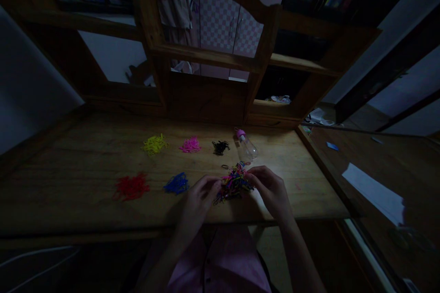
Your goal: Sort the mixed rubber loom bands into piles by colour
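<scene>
A mixed pile of small coloured rubber bands [236, 185] lies near the table's front edge, between my two hands. My left hand [202, 194] is at the pile's left side, thumb and forefinger closed together at its edge; what they grip is too small to make out. From the right, my right hand [270, 187] reaches in with its fingertips pinched at a pink rubber band on top. Separate heaps lie on the table: yellow [155, 144], pink [190, 144], black [220, 147], red [132, 187] and blue [176, 183] bands.
A clear bulb-shaped bottle with a pink cap [241, 133] lies just behind the mixed pile. The wooden table [85, 165] backs onto a shelf frame [209, 59]. On the right, a lower surface holds a white paper sheet [374, 194] and a small blue card [332, 146].
</scene>
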Demonstrator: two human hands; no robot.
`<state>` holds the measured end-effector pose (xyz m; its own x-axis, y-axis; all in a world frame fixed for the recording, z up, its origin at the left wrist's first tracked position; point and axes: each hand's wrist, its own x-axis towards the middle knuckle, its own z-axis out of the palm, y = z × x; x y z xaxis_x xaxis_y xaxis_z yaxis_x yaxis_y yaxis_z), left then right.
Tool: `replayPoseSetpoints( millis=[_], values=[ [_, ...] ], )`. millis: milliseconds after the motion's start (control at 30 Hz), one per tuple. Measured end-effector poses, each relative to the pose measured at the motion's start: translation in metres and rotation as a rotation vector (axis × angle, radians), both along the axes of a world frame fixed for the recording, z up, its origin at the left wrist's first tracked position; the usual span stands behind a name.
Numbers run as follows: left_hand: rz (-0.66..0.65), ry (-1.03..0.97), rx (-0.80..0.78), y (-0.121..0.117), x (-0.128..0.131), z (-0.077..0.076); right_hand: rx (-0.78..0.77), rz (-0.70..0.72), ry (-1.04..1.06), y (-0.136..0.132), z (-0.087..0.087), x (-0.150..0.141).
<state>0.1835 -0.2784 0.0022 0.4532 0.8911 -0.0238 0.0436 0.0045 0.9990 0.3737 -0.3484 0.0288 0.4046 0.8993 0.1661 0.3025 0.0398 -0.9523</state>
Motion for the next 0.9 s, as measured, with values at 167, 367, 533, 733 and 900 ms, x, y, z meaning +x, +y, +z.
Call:
replayPoseSetpoints(
  millis=[167, 367, 533, 733, 900],
  values=[
    [-0.054, -0.139, -0.042, -0.008, 0.011, 0.017, -0.010, 0.060, 0.019, -0.008, 0.010, -0.024],
    [-0.044, -0.168, 0.026, -0.012, 0.012, 0.020, 0.055, 0.104, 0.007, -0.012, 0.015, -0.032],
    [-0.047, -0.120, 0.094, -0.012, 0.011, 0.026, 0.065, 0.109, -0.004, -0.013, 0.018, -0.033],
    [-0.001, -0.039, 0.210, -0.012, 0.010, 0.031, 0.078, 0.083, -0.120, -0.015, 0.021, -0.033],
    [0.009, 0.013, 0.278, -0.013, 0.011, 0.034, 0.073, 0.070, -0.172, -0.015, 0.023, -0.034]
  ],
)
